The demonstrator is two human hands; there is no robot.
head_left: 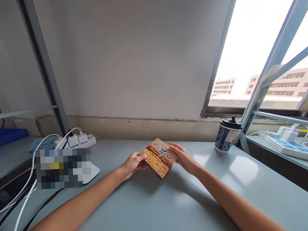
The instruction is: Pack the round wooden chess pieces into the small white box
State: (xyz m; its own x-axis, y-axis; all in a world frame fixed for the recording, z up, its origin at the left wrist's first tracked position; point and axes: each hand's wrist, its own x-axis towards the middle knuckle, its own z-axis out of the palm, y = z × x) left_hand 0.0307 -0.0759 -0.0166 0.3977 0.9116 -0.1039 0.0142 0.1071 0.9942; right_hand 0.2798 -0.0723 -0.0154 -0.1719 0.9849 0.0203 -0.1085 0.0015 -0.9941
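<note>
ok so using the paper cup [225,139] as my landmark: the chinese chess box [158,159] is left of it, well apart, up in both hands above the counter [148,214]. it's tilted, printed face showing, and i can't tell if its bottom corner touches down.

left hand [132,167], on the box side farther from the cup, has its thumb on the face and fingers tucked under. right hand [183,156], on the side nearer the cup, closes around the box's right edge. so 2 hands, 1 box, neither spread wide.

progress-wise, i'd call it early: the box is picked up and gripped, that's done. no open flap shows, so it looks closed to me, contents hidden. letting go of it isn't done yet.

also around: a loaded power strip [90,142] way left of the cup, and a white socket block [295,150] just right of it.
</note>
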